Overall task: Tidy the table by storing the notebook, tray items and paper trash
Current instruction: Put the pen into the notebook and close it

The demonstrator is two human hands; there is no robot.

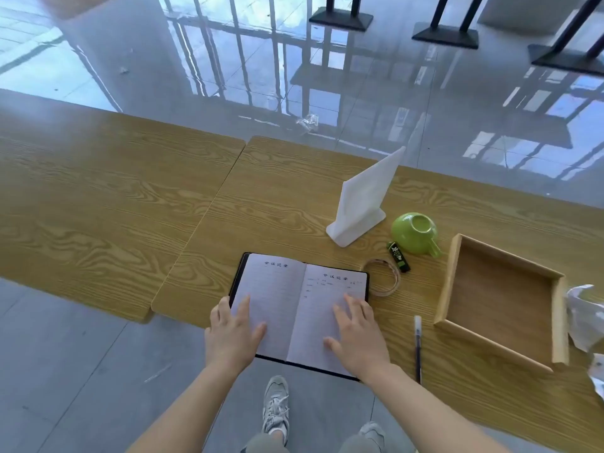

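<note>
— We have a wood-grain desk here, and a second desk butted against its left end, right?
— Yes, we see a thin seam between them. Beyond lies a glossy grey floor mirroring window bars.
— We spot a crumpled clear wrapper on it, and black furniture bases farther back.
— Below the desk's near edge we see a grey sneaker.

The left hand and right hand are bare, as are both forearms. Grey laced sneakers, white sock, grey-green trousers.
</note>
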